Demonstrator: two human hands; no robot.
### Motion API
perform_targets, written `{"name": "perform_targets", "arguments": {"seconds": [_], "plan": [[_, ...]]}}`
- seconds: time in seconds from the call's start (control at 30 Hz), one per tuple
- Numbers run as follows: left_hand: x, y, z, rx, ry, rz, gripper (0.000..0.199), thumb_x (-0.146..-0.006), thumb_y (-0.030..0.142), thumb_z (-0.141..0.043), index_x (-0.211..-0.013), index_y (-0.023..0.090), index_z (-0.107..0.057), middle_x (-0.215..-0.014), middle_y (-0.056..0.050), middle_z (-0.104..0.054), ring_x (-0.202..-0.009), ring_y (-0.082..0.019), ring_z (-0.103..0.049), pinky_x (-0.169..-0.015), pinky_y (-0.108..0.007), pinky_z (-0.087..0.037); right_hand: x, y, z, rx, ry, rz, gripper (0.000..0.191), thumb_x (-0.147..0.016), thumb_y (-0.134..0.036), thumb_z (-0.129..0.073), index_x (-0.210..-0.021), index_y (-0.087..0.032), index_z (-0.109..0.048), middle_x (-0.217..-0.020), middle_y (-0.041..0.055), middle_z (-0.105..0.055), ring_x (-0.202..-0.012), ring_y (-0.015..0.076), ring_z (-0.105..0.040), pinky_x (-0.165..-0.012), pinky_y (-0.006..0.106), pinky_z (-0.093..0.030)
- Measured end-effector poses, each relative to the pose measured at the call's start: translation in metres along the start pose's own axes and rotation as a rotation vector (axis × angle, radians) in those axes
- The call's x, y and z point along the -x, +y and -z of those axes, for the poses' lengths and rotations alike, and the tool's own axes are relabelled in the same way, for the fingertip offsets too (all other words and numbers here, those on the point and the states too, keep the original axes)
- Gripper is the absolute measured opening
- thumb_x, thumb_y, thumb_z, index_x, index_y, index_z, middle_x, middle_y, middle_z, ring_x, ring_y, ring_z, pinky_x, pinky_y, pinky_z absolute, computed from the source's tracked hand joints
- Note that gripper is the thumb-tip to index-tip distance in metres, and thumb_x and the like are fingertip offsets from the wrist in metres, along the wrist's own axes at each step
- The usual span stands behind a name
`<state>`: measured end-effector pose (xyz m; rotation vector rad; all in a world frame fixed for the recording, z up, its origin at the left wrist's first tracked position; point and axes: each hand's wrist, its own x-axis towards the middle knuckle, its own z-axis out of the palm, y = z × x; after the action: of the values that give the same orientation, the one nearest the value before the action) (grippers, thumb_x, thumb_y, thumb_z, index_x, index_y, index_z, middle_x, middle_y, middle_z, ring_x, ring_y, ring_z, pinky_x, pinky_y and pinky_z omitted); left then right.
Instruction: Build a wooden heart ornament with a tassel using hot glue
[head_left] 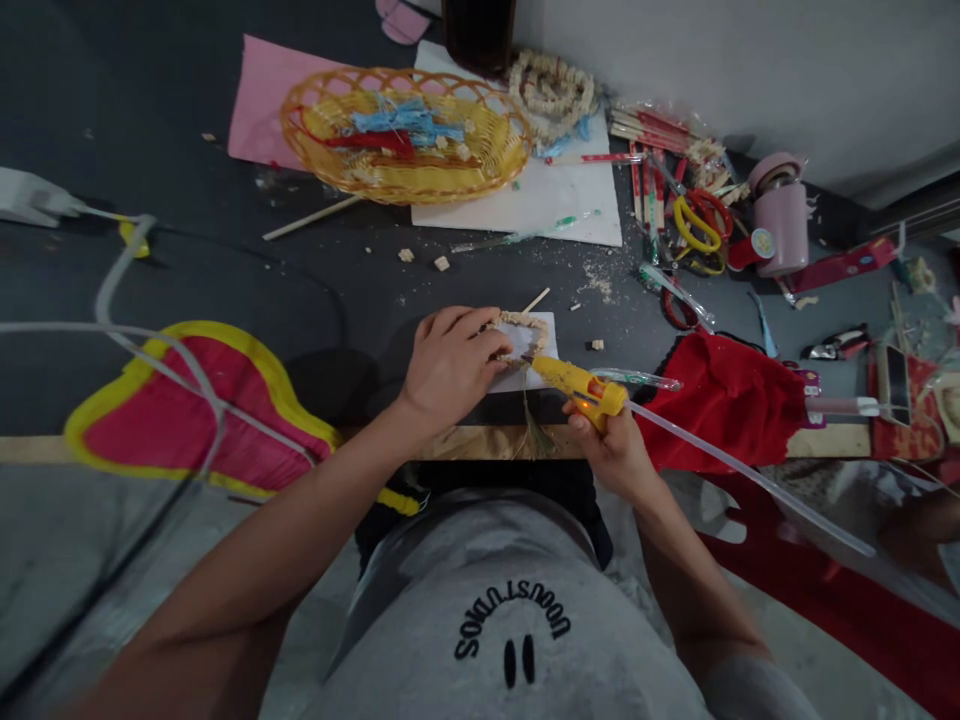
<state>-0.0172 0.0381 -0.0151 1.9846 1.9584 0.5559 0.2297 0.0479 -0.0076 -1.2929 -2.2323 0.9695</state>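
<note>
My right hand is wrapped round a yellow glue gun with a long clear glue stick out of its back. The gun's nozzle points left, at the lower right part of a ring of small beige pieces. My left hand lies over the ring's left side, its fingertips holding it. Beneath the ring is a small white paper. A thin dark green tassel hangs below the ring, over the table's wooden edge. A short pale stick lies just above the ring.
A yellow wicker basket with blue and red tassels stands at the back. Bead strings, yellow-handled scissors, a pink cup and red cloth lie right. A pink-and-yellow shape and white cable are left.
</note>
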Motion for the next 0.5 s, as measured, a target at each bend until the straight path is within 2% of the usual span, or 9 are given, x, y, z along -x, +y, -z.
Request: {"name": "perform_targets", "arguments": {"seconds": [0.27, 0.5], "plan": [[-0.0002, 0.0004, -0.0003, 0.000, 0.000, 0.005, 0.010, -0.088, 0.026, -0.065, -0.095, 0.026, -0.073, -0.134, -0.004, -0.063, -0.125, -0.030, -0.050, -0.102, -0.050, -0.040, 0.0042, -0.0028, 0.0016, -0.026, -0.035, -0.018, 0.027, -0.095, -0.042, -0.050, -0.099, -0.019, -0.065, -0.103, 0.0105, -0.063, -0.095, 0.0237, -0.064, -0.086, 0.040, -0.055], [0.0011, -0.0032, -0.0035, -0.002, 0.025, -0.027, 0.010, -0.089, 0.030, -0.065, -0.095, 0.027, -0.072, -0.135, -0.003, -0.063, -0.125, -0.030, -0.051, -0.101, -0.049, -0.040, 0.0067, 0.0021, -0.0049, 0.007, -0.051, 0.051, 0.029, -0.097, -0.044, -0.049, -0.109, -0.022, -0.063, -0.112, 0.0107, -0.062, -0.106, 0.0261, -0.061, -0.094, 0.042, -0.052]]}}
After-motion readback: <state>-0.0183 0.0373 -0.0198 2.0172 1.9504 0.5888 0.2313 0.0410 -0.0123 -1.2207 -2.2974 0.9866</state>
